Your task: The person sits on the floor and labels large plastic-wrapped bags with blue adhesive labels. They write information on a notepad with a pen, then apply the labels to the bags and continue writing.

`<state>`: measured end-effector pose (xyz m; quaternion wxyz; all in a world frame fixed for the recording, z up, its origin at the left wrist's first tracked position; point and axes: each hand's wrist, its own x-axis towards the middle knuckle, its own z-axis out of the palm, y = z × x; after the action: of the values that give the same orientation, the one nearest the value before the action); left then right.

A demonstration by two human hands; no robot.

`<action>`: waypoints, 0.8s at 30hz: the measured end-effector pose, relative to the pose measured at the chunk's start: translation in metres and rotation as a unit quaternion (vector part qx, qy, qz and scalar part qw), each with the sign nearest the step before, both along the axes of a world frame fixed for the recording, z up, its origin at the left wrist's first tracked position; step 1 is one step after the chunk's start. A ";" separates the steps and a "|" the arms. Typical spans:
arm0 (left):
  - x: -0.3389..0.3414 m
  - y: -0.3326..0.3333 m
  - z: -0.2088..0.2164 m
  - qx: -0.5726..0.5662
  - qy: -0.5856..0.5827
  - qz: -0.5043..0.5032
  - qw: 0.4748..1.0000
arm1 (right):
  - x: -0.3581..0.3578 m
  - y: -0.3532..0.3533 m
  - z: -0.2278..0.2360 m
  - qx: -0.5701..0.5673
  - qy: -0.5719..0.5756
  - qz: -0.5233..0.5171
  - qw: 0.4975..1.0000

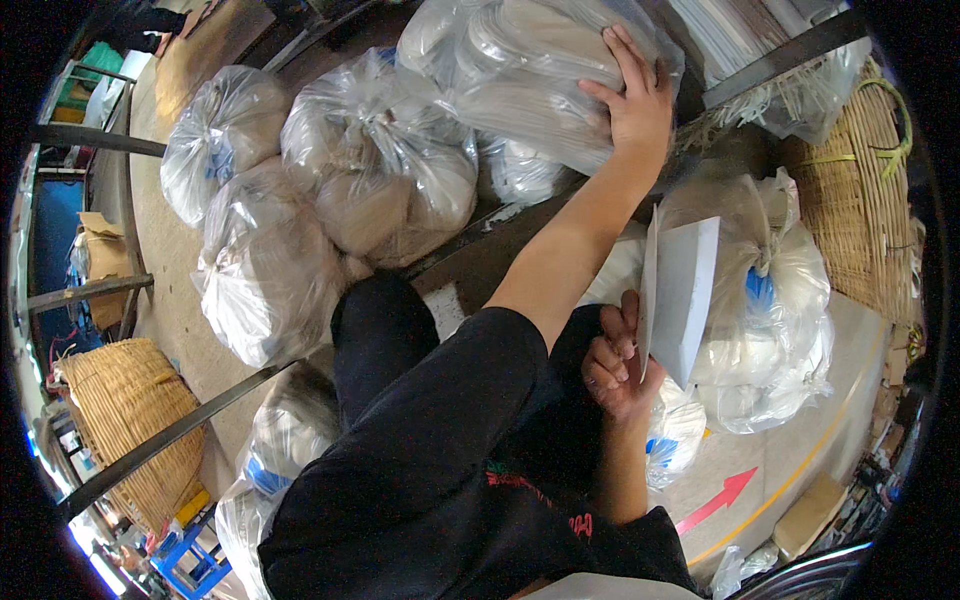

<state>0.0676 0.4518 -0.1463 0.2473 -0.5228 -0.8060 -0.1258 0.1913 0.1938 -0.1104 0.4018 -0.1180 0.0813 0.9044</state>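
My left arm reaches up across the view. My left hand (640, 105) lies with its fingers spread on a large clear plastic bag (500, 60), packed with pale, curved, layered pieces I cannot make out. Lower down, my right hand (620, 365) has its fingers curled around the lower end of stiff white paper (682, 300), which stands upright as two leaves or a folded sheet. Behind the paper, on the right, sits a tied clear bag (765, 320) of white contents with a blue patch.
Several more knotted clear bags (375, 160) crowd the left side. Wicker baskets stand at the left (135, 420) and right (855, 200). Dark metal bars (170, 440) cross the left edge. A pink arrow (720, 500) and a yellow line mark the floor near a cardboard box (808, 515).
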 end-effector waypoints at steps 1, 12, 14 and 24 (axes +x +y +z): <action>0.008 0.004 -0.004 -0.012 0.017 0.004 1.000 | 0.005 0.002 -0.004 0.008 -0.005 0.002 1.000; 0.024 -0.058 -0.019 -0.055 0.052 -0.062 0.995 | 0.009 0.029 -0.009 0.012 -0.021 0.019 1.000; 0.007 -0.095 -0.004 -0.039 -0.088 -0.180 0.979 | 0.009 0.027 -0.008 0.018 -0.024 0.011 0.999; -0.142 -0.222 -0.011 0.137 -0.534 -0.055 0.833 | 0.001 0.023 -0.004 0.053 -0.058 0.013 0.997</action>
<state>-0.0743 0.2296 -0.1576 -0.1596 -0.3786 -0.7569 -0.5082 0.1925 0.2166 -0.1144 0.3998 -0.1497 0.0080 0.9042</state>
